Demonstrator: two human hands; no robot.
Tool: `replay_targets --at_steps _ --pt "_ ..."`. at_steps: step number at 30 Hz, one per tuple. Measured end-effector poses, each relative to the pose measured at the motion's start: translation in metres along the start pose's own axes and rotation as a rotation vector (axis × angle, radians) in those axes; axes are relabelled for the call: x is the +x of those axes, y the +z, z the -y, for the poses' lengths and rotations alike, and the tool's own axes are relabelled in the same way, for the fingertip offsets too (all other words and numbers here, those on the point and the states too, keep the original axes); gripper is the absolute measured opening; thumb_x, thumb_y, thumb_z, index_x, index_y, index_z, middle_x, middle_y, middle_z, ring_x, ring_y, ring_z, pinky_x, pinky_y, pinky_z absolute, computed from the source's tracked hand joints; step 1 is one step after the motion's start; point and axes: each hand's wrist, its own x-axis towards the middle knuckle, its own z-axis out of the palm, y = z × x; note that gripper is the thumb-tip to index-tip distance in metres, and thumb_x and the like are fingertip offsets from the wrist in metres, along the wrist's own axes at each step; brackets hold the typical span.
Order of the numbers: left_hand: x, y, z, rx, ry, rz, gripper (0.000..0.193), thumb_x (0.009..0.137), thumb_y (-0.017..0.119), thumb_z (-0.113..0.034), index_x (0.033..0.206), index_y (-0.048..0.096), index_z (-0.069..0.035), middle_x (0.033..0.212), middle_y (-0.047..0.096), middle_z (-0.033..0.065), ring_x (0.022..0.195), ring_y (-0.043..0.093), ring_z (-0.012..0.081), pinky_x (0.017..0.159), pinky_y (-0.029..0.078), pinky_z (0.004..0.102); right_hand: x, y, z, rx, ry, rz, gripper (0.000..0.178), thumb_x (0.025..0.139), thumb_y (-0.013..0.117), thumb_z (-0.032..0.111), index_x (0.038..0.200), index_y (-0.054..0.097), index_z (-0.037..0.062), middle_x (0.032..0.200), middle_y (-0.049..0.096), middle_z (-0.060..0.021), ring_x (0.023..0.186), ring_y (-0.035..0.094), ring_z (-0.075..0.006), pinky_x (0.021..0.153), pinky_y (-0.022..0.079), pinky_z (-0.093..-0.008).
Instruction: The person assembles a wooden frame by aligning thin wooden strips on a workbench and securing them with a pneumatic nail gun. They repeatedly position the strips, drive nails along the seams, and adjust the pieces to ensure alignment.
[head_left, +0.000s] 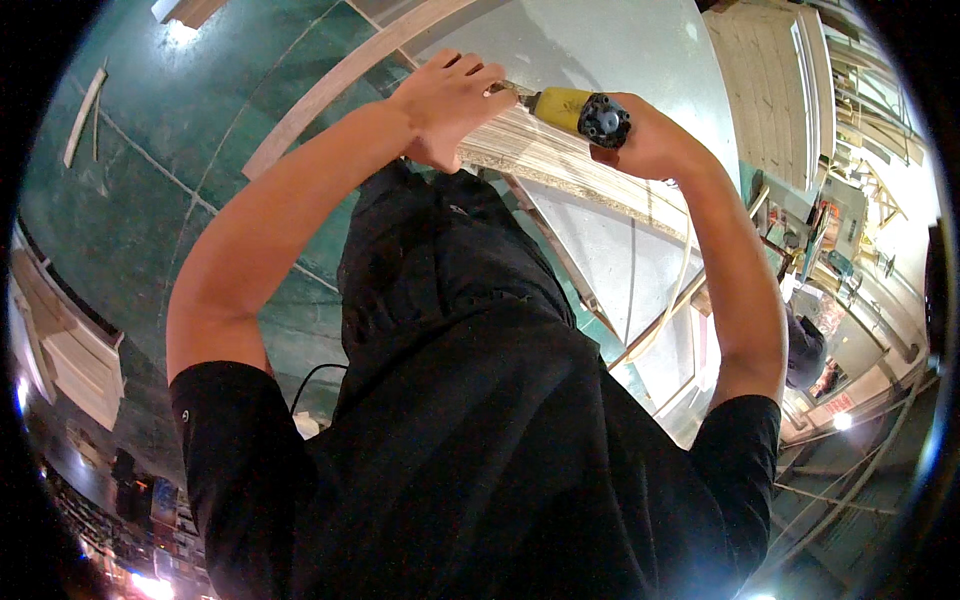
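Observation:
My right hand [645, 140] is wrapped around a yellow power tool [562, 107] with a round black end cap. Its narrow tip points left, close to the fingers of my left hand [445, 105]. I cannot tell exactly what kind of tool it is, since its grip is hidden behind my hand. With fingers bent over the far side and thumb on the near side, my left hand clasps the left end of some layered pale wooden boards [570, 170]. These boards lie along the near edge of a grey panel [630, 45].
A curved wooden strip [320, 95] extends to the left of the panel. Below the boards, a pale hose [665, 310] hangs down. Stacked wooden sheets [770, 90] stand at the far right, and loose wood scraps [85, 118] lie on the green floor [240, 60].

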Motion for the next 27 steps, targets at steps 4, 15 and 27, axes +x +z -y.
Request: replay_targets --at_steps 4,15,27 --pt "0.000 -0.014 -0.004 -0.077 -0.011 0.057 0.097 0.052 0.088 -0.028 0.142 0.055 -0.016 0.141 0.055 0.0134 0.135 0.049 0.0352 0.115 0.036 0.0481 0.000 -0.007 0.009 -0.076 0.058 0.017 0.061 0.081 0.083 0.016 0.136 0.059 0.0022 0.114 0.072 -0.0185 0.103 0.070 -0.0303 0.095 0.055 -0.0389" --pt "-0.005 0.004 0.000 -0.013 0.021 -0.087 0.099 0.051 0.088 -0.030 0.142 0.054 -0.012 0.141 0.055 0.0153 0.135 0.050 0.0375 0.114 0.036 0.0501 0.011 -0.011 0.015 -0.160 0.053 0.026 0.056 0.080 0.080 0.018 0.128 0.060 -0.0005 0.107 0.073 -0.0206 0.099 0.070 -0.0339 0.092 0.055 -0.0401" --pt "-0.001 -0.009 -0.003 0.007 -0.011 0.057 0.104 0.056 0.093 -0.034 0.149 0.049 -0.016 0.150 0.047 0.0153 0.139 0.046 0.0366 0.118 0.034 0.0492 -0.062 0.048 -0.072 0.132 0.061 -0.046 0.045 0.075 0.084 0.012 0.116 0.067 0.0038 0.103 0.074 -0.0178 0.097 0.070 -0.0334 0.093 0.055 -0.0435"
